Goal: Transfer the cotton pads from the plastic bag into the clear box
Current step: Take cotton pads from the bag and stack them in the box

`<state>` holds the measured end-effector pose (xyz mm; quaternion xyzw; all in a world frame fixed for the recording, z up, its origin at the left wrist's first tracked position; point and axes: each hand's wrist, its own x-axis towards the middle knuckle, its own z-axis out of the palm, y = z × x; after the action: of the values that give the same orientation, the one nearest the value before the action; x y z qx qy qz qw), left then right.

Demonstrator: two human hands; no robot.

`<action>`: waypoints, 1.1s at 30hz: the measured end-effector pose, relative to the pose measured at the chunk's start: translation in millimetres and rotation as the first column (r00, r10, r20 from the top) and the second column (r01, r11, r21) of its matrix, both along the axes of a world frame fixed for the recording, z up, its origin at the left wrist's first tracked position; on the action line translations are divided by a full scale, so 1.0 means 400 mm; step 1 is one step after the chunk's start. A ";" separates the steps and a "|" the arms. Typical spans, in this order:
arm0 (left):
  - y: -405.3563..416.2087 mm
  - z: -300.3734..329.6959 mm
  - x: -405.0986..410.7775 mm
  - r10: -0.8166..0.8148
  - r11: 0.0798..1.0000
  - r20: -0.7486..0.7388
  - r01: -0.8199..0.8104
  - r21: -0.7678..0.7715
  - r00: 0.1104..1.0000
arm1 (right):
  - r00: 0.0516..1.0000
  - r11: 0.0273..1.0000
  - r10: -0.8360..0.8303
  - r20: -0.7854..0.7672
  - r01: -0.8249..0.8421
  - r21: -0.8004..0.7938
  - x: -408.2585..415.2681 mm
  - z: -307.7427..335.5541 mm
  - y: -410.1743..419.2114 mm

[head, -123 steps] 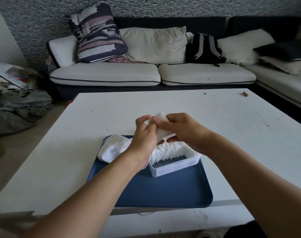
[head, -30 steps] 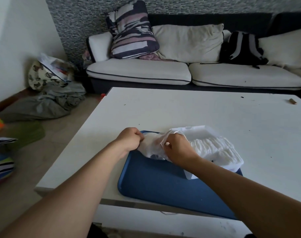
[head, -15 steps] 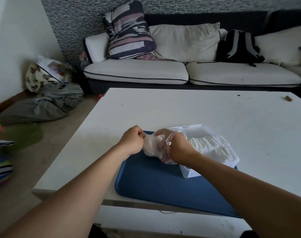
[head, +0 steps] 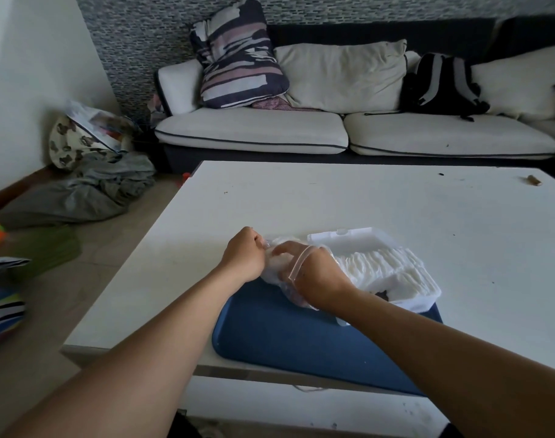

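Head view. Left hand (head: 244, 259) makes a fist at the closed end of the plastic bag (head: 274, 268), fingers curled under and pinching the film, judged to anchor it so the bag does not slide. Right hand (head: 314, 275) is pushed inside the bag mouth; the pinkish seal strip lies across its knuckles. Its fingers are seen only through the film, bent toward the remaining cotton pads (head: 277, 257); whether they pinch a pad yet I cannot tell.

Clear box (head: 428, 300) sits at 3 o'clock of the bag, just beside it, lid hinged back toward 12 o'clock. It holds rows of pads standing on edge, so most of the transfer looks done. Box and bag both rest on the blue tray (head: 301, 336) on the white bench (head: 364, 200). Sofa (head: 254, 131) at 12 o'clock.
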<state>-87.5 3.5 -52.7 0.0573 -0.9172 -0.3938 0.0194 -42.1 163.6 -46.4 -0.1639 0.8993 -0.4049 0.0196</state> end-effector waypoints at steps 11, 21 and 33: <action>-0.021 -0.030 -0.013 0.047 0.998 0.090 -0.051 0.036 0.995 | 0.995 0.986 0.095 0.009 -0.095 0.138 0.016 0.048 0.009; -0.051 -0.050 -0.028 0.135 0.990 0.083 -0.138 0.021 0.987 | 0.988 0.993 0.115 0.105 -0.117 0.010 0.038 0.070 0.079; -0.023 0.019 -0.017 0.099 0.963 0.151 -0.056 -0.265 0.984 | 0.875 0.881 0.134 0.466 0.110 -0.461 0.061 0.198 0.282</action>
<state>-94.2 -5.6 -45.2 0.1222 -0.9564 -0.2632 -0.0328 -17.5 276.5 32.7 -0.0627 0.7378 -0.6397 0.2060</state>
